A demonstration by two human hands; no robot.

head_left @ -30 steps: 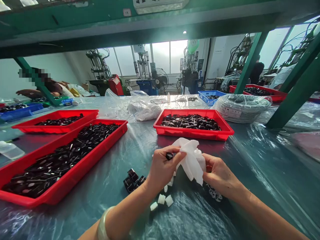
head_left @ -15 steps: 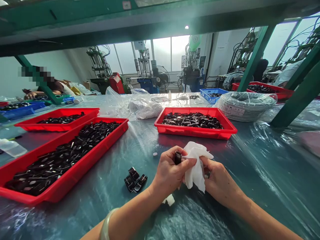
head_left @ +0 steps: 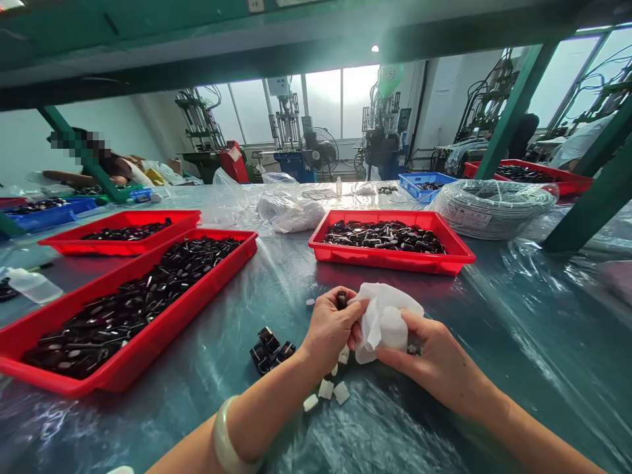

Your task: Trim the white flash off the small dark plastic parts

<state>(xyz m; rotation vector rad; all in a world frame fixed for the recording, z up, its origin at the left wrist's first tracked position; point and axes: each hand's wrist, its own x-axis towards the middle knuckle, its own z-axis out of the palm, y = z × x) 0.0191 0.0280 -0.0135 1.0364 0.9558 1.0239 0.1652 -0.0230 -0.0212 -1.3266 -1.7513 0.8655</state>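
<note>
Between the fingers of my left hand (head_left: 330, 329) is a small glossy black part (head_left: 342, 300), its upper end showing. A white cloth (head_left: 390, 319) lies against that hand's fingertips. My right hand (head_left: 429, 352) is closed on the cloth from the other side, thumb below and fingers on top. Left of my left forearm, a few similar black parts (head_left: 269, 339) sit in a little group on the table. Under my hands lie several small white pieces (head_left: 326, 389). Another small white piece (head_left: 310, 302) rests beyond my left hand.
Red trays of black parts stand ahead (head_left: 390, 261) and at left (head_left: 148, 336), with another (head_left: 118, 245) behind. A wrapped cable coil (head_left: 494, 209) sits at the right near a green post (head_left: 513, 118). A clear bottle (head_left: 35, 286) lies far left. A green beam (head_left: 316, 46) crosses overhead.
My right hand has turned and spread over the bunched cloth. My left hand has shifted slightly left with the black part. More white pieces show below, and the view has moved a little.
</note>
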